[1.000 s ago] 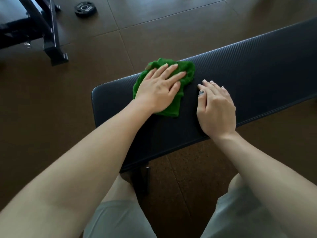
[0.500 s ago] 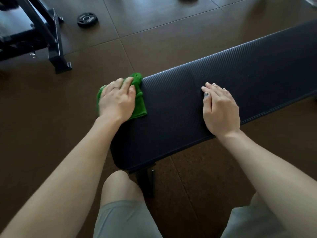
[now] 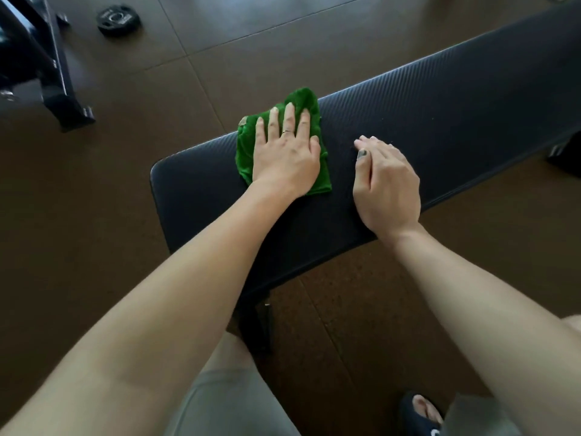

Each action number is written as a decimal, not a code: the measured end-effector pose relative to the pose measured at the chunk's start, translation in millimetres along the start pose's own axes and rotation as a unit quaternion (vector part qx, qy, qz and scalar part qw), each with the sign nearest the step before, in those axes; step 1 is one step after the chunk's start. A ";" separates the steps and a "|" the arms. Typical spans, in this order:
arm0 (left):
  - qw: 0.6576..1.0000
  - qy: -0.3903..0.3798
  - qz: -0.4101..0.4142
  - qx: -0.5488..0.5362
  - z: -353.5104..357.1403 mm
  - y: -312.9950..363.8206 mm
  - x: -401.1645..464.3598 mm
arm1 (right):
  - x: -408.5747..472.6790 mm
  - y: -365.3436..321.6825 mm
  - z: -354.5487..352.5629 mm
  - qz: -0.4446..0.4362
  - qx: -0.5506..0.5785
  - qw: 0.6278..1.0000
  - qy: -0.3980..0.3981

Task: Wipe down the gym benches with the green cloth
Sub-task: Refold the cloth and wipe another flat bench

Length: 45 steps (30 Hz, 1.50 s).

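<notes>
Near the bench's (image 3: 424, 127) far edge, by its end, the left hand (image 3: 284, 155) presses flat on the green cloth (image 3: 301, 99); the right hand (image 3: 388, 179) rests flat, empty, beside it. Part of the cloth overhangs that edge, so a stroke outward could drag it onto the floor.

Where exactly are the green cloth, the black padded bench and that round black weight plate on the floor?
green cloth (image 3: 306, 99): head view, bunched far edge past the fingertips.
black padded bench (image 3: 440, 111): head view, bare ribbed top surface.
round black weight plate (image 3: 118, 20): head view, its face near the hub.
</notes>
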State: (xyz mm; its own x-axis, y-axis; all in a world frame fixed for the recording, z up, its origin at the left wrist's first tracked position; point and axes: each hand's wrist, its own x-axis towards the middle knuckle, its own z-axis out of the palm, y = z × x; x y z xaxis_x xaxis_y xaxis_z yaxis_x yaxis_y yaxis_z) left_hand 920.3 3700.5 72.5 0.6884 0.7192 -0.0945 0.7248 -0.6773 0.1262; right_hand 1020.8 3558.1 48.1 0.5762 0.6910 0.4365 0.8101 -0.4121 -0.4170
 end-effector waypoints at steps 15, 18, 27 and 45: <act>0.971 0.077 0.201 0.102 34.1 74.7 -115.0 | 7.8 86.2 -39.7 -0.030 -0.021 0.997 -0.072; 0.968 0.093 0.204 0.111 36.6 88.5 -106.8 | 28.5 110.9 -43.6 -0.043 -0.032 0.995 -0.088; 0.966 0.095 0.207 0.120 28.5 28.5 -151.0 | 36.0 127.6 -39.5 -0.088 -0.032 0.993 -0.077; 0.977 0.048 0.168 0.121 29.1 101.5 -117.8 | 83.8 176.2 -45.8 -0.087 0.024 0.991 -0.100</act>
State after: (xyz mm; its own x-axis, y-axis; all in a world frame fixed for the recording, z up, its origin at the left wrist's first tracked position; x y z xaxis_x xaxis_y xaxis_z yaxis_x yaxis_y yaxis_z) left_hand 913.6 3542.5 67.7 0.8912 0.4535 0.0066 0.4517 -0.8862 -0.1032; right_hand 1216.7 3516.1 47.7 0.3907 0.8550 0.3412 0.8869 -0.2503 -0.3884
